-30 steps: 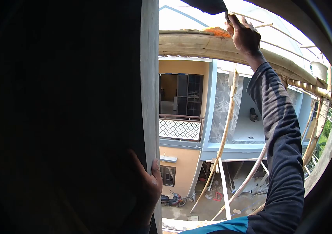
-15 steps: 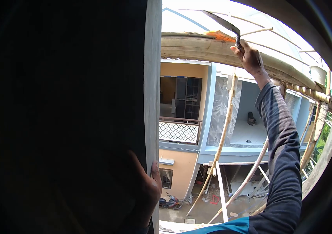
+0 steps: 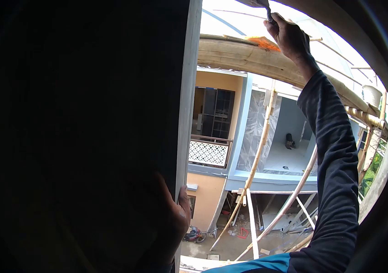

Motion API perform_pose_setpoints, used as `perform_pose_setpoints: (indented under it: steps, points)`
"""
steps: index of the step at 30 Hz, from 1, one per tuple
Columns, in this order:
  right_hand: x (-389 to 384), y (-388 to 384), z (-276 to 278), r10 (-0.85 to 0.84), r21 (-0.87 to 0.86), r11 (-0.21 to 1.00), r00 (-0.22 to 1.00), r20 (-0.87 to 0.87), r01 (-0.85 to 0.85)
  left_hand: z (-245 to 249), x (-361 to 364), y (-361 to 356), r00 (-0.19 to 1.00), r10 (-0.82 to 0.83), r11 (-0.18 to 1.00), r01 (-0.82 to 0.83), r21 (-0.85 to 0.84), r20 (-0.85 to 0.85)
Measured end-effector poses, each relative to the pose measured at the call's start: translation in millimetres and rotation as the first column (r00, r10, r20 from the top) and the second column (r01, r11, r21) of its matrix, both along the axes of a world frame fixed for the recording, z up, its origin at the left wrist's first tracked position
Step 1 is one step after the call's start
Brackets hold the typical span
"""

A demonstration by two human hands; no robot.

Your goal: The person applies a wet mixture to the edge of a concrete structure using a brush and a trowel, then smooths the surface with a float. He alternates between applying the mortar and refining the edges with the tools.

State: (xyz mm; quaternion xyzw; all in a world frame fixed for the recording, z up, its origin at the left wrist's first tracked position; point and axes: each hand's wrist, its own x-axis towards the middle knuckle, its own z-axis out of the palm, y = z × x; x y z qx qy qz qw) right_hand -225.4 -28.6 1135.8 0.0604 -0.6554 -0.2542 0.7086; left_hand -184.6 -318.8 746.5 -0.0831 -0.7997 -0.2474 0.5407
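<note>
- The left hand (image 3: 182, 214) is curled narrowly around the pale upright edge (image 3: 189, 113) beside the dark surface, thumb on the bright side and fingers on the dark side.
- Low beyond that edge, a motorcycle (image 3: 195, 235) stands on the ground; above it is a balcony with a white lattice railing (image 3: 207, 153).
- The trowel (image 3: 256, 3) is at the top of the view, its blade partly cut off, above the long beam (image 3: 248, 57).
- Bright orange material (image 3: 264, 43) lies along the beam's upper edge, below the trowel.
- The right hand (image 3: 290, 38) is raised and closed around the trowel's handle.
- Far off, a dark shape (image 3: 289, 141) sits on the pale floor of a room, too small to tell.
- A pale bucket (image 3: 372, 94) stands near the beam's right end; its contents cannot be seen.
</note>
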Motion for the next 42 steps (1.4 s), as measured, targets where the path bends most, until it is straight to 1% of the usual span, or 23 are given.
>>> perform_pose_setpoints:
  steps: [3,6,8,9,11,12,13,15,16,20,21,23,25,27,28,29,31,33,34,35,37,39,42]
  points:
    - [15.8,0.0,3.8,-0.041,0.07,0.997,0.997,-0.058,0.045,2.6,1.4,-0.5,0.999,0.039,0.999,-0.039,-0.018,-0.005]
    - [24.4,10.3,1.3,0.02,0.0,1.0,1.0,-0.013,-0.02,2.7,1.0,1.0,0.999,0.051,0.998,-0.052,-0.019,-0.015]
    - [20.1,21.0,-5.2,0.269,0.186,0.953,0.949,-0.164,-0.238,2.4,3.6,-0.1,0.999,0.047,0.999,-0.047,-0.009,-0.025]
    - [15.7,26.0,-6.9,0.267,0.188,0.954,0.95,-0.162,-0.236,3.5,4.9,0.1,0.998,0.048,0.999,-0.048,-0.011,-0.027]
    - [11.0,20.0,-17.2,0.249,0.039,0.968,0.965,-0.086,-0.246,3.0,5.3,0.6,0.998,0.047,0.999,-0.048,-0.018,-0.03]
    - [1.8,17.6,-19.5,0.262,0.086,0.963,0.958,-0.113,-0.254,1.5,4.3,-0.1,0.999,0.043,0.999,-0.043,-0.021,-0.013]
    - [-1.2,11.7,-21.0,0.162,-0.001,0.987,0.985,-0.065,-0.162,0.7,4.0,-0.7,0.999,0.039,0.999,-0.039,-0.024,0.005]
    - [-17.8,10.2,-13.8,0.149,0.053,0.988,0.985,-0.089,-0.144,3.4,6.9,-1.0,0.999,0.04,0.999,-0.04,-0.024,0.002]
    - [-19.0,4.1,-13.5,0.114,0.007,0.993,0.991,-0.067,-0.114,4.7,7.8,-0.7,0.999,0.038,0.999,-0.038,-0.024,0.0]
    - [-13.3,7.0,-4.1,0.136,-0.009,0.991,0.987,-0.09,-0.137,1.2,4.5,-0.6,1.0,-0.012,1.0,0.012,-0.012,-0.016]
    - [-7.6,9.8,-8.2,0.177,-0.043,0.982,0.978,-0.114,-0.182,-0.8,7.9,-1.6,1.0,-0.009,1.0,0.009,-0.011,-0.007]
    - [-4.5,20.3,-22.0,0.309,-0.002,0.949,0.928,-0.21,-0.317,-1.2,7.4,-2.4,1.0,0.011,1.0,-0.011,-0.025,-0.008]
    - [-7.3,22.8,-49.3,0.559,0.009,0.827,0.818,-0.133,-0.563,-0.1,4.6,1.4,0.999,-0.049,0.997,0.048,0.055,0.024]
    - [-16.0,13.9,-81.8,0.724,-0.295,0.665,0.69,0.025,-0.687,1.5,4.8,2.2,0.999,-0.04,0.998,0.038,0.041,0.031]
    - [-19.2,4.0,-100.2,0.816,-0.456,0.542,0.573,0.082,-0.706,2.0,4.9,1.9,0.998,-0.046,0.998,0.044,0.047,0.04]
    - [-22.7,-4.1,-115.0,0.896,-0.605,0.407,0.43,0.116,-0.685,2.8,6.2,1.9,0.999,-0.015,0.999,0.013,0.031,0.046]
    - [-49.1,-13.8,-135.9,0.998,-0.731,0.033,-0.015,0.058,-0.681,6.4,6.9,1.6,0.994,-0.104,0.992,0.106,0.067,-0.027]
    - [-60.9,-33.6,-142.6,0.96,-0.823,-0.234,-0.259,-0.109,-0.518,2.7,5.8,0.8,0.996,-0.073,0.995,0.076,0.068,-0.042]
    - [-56.4,-44.7,-138.4,0.92,-0.857,-0.342,-0.321,-0.222,-0.386,1.5,2.6,3.1,0.994,-0.097,0.989,0.103,0.107,-0.057]
    - [-56.5,-51.7,-132.2,0.872,-0.864,-0.413,-0.399,-0.285,-0.286,0.6,1.1,3.6,0.99,-0.121,0.981,0.13,0.141,-0.07]
    - [-66.3,-61.2,-113.9,0.696,-0.839,-0.536,-0.609,-0.38,-0.089,3.5,1.1,4.6,0.995,-0.05,0.993,0.059,0.104,-0.088]
    - [-66.6,-74.5,-95.0,0.565,-0.846,-0.531,-0.762,-0.317,-0.041,2.2,-0.3,3.6,0.992,-0.027,0.995,0.038,0.089,-0.12]
    - [-69.6,-92.3,-73.4,0.518,-0.867,-0.498,-0.813,-0.265,-0.035,1.8,0.1,-1.4,0.991,-0.018,0.996,0.03,0.084,-0.13]
